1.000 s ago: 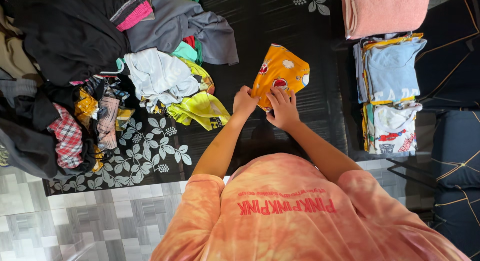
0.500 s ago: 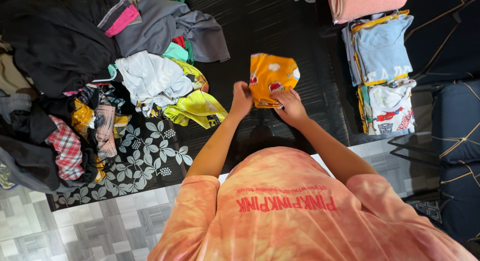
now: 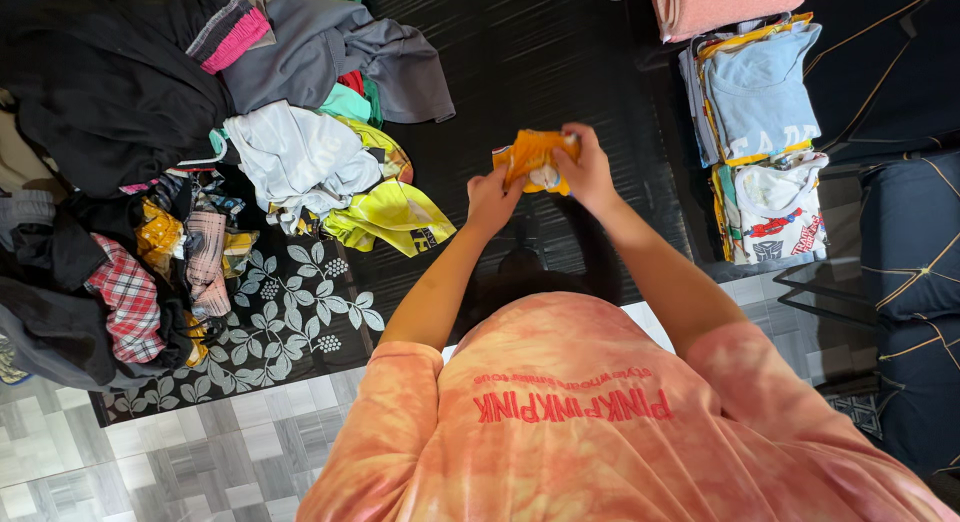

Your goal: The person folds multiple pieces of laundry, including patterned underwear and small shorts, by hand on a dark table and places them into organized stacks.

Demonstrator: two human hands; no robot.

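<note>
Orange garment [image 3: 530, 154] beside clothes pile [image 3: 200, 162]

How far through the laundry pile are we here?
Done: a short row of folded clothes lies stacked at the right of the dark mat. In hand: the left hand and right hand both grip a small orange garment, bunched up mid-fold. Left: a big unfolded heap on the left, clearly larger than the folded row. Roughly early to midway.
</note>
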